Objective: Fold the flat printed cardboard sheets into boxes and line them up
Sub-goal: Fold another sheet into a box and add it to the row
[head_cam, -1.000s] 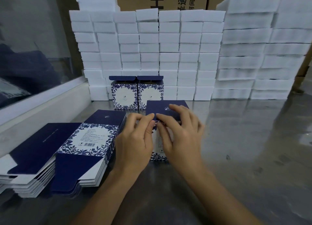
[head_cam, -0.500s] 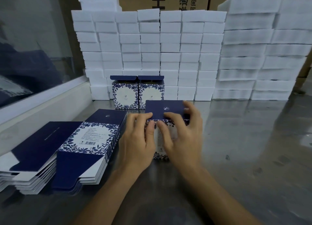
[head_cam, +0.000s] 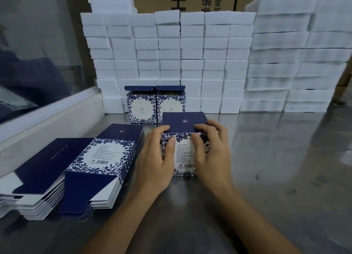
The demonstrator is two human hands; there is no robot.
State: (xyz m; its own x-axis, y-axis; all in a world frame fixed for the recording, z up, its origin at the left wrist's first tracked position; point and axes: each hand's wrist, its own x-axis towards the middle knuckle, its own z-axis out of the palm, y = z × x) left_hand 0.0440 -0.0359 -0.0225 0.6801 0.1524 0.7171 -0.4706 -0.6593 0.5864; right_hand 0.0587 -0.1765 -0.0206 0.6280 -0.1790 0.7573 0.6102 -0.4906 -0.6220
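Box in hand (head_cam: 183,139): stood on the steel table (head_cam: 276,177), near two finished boxes (head_cam: 155,106).
Left hand (head_cam: 154,158): fingers curled round the box's left side, thumb pressed on its front.
Right hand (head_cam: 211,150): likewise gripped on the right side.
Flat sheets (head_cam: 76,168): stacked at left.
Handling: judged light, thin-walled, easily crushed; best held by the corner creases.

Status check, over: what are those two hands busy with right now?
Left hand and right hand grip the folded box, thumbs on its front. Two boxes lined up behind. Nothing in the way.
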